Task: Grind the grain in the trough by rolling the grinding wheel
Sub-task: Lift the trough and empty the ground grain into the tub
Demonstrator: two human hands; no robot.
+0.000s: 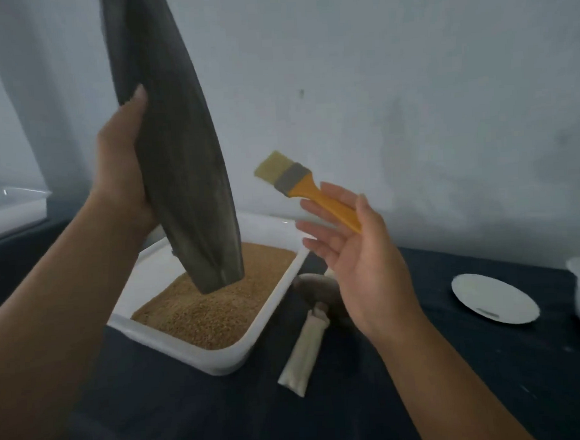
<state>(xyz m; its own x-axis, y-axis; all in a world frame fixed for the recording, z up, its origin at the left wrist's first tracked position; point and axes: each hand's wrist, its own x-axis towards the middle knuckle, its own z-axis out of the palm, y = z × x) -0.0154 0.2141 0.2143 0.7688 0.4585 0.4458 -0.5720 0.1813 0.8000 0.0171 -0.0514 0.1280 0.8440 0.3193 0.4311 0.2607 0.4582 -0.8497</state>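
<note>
**Trough tipped on end over the tray, brush held ready**

The person's left hand [123, 167] grips the dark, boat-shaped grinding trough [176, 158] from its side, thumb up along one edge and fingers wrapped behind. The trough stands almost upright, leaning a little away, with its top end out of sight above. Its lower tip sits at the surface of the ground grain [213, 313], a tan, sandy heap filling most of a white rectangular tray [221, 361]. Whether the tip is actually pressing into the grain I cannot tell.

The right hand [360, 260] is raised just beside the tray, palm turned inward. It holds a yellow-handled brush [328, 205] pinched under the thumb, while the fingers stay loosely spread. The pale bristles point up and towards the trough, apart from it.

The grinding wheel [309, 285] lies flat on the dark worktop [422, 397], just right of the tray and partly hidden behind the right hand. Its pale axle handle [304, 349] juts out towards the front. Further right sits a small white plate [495, 299], and at the far left a clear plastic container [12, 205].
</note>
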